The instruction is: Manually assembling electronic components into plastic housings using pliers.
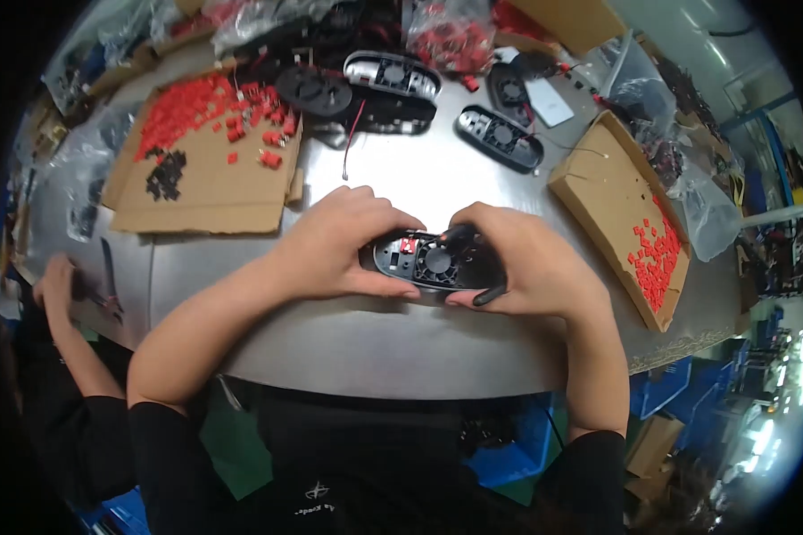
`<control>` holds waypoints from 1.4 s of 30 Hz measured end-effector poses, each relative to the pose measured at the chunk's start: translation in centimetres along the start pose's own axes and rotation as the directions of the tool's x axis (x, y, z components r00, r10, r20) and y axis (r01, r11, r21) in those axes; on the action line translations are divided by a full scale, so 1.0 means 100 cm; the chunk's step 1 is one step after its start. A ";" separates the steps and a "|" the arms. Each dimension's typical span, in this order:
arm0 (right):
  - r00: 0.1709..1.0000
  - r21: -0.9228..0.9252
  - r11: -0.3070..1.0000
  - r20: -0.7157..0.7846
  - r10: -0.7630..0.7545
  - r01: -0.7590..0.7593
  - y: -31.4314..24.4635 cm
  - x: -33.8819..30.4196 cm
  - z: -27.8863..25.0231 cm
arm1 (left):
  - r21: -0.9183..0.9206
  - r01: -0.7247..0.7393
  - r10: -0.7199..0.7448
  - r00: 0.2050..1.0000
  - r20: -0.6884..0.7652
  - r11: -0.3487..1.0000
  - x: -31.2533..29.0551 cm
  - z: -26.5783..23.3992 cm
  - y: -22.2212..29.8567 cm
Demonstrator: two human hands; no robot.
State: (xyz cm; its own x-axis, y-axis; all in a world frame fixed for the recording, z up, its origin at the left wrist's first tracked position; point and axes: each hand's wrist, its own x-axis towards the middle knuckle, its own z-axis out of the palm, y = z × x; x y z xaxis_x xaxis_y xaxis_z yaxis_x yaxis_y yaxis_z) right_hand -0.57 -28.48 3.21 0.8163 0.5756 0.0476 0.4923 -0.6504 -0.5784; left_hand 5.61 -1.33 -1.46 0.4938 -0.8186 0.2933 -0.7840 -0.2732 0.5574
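Note:
Between both hands, over the near part of the metal table, is an oval black plastic housing (pixel 404 266) with a small round fan (pixel 438 259) set in it. A small red part (pixel 408 245) sits in the housing left of the fan. My left hand (pixel 343 245) grips the housing's left end, thumb along the near edge and fingers on the far edge. My right hand (pixel 522 263) closes around the right end, covering much of it. A dark covering shows on one of its fingertips by the near edge.
A cardboard tray (pixel 214 218) of red and black pieces lies at left; another tray (pixel 589 187) with red pieces is at right. Similar fan housings (pixel 500 138) lie at the back. Plastic bags (pixel 451 36) crowd the far edge. Another person's hand (pixel 56 285) is at far left.

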 end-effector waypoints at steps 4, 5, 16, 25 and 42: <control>0.970 0.173 0.975 -0.171 0.170 -0.141 -0.008 -0.002 -0.012 | -0.082 -0.021 0.019 0.999 -0.025 0.996 -0.006 -0.003 -0.005; 0.896 0.374 0.923 -0.434 0.087 0.092 -0.005 -0.001 0.003 | -0.093 -0.027 0.024 0.999 -0.039 0.995 -0.005 0.001 -0.006; 0.803 0.701 0.440 -0.591 -0.083 0.562 -0.029 0.018 0.047 | -0.065 -0.045 0.040 0.996 -0.085 0.997 -0.007 0.020 0.007; 0.811 0.673 0.517 -0.580 -0.075 0.529 -0.030 0.015 0.051 | -0.025 -0.044 0.042 0.997 -0.072 0.999 -0.007 0.019 0.012; 0.867 0.827 0.510 -0.418 0.273 0.238 -0.052 0.012 0.048 | -0.071 -0.022 0.019 0.999 -0.044 0.997 -0.005 0.016 0.012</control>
State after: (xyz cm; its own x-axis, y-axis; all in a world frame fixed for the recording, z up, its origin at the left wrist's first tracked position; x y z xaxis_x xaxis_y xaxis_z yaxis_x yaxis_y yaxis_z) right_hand -3.58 -22.05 2.34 0.9680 0.1141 0.2235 0.1956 0.2146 -0.9569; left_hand 3.81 -2.03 -2.19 0.4951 -0.8005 0.3378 -0.7658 -0.2185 0.6048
